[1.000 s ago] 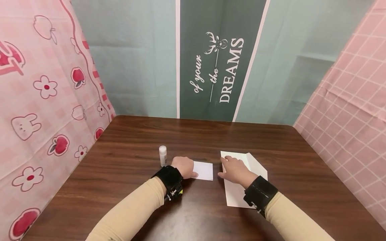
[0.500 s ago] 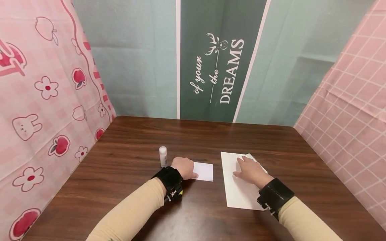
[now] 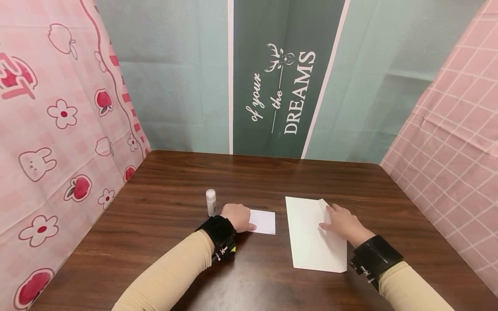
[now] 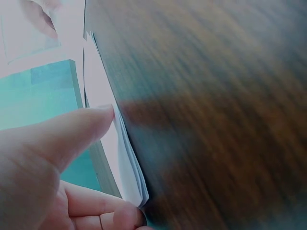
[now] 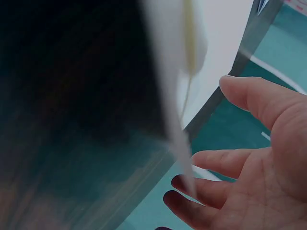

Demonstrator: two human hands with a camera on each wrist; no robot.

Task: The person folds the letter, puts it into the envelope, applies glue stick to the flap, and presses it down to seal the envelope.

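My left hand (image 3: 235,217) holds the left end of a small folded white paper (image 3: 263,222) on the table. In the left wrist view the thumb lies on the folded paper (image 4: 125,170), its layered edge showing, with curled fingers at the near end. To the right lies a larger white envelope (image 3: 309,235) with a slanted-corner flap on its right side. My right hand (image 3: 344,222) is at that flap, fingers loosely extended. In the right wrist view the flap's edge (image 5: 168,105) runs past the fingertips, and the thumb stands apart from the other fingers.
An upright white glue stick (image 3: 211,202) stands just behind my left wrist. The dark wooden table (image 3: 194,172) ends at a teal curtain (image 3: 175,86) at the back. Pink patterned cloths hang on both sides.
My right hand has slid from the envelope's left part across to the flap on its right. The flap, flat at first, now looks partly raised. My left hand stays on the folded paper.
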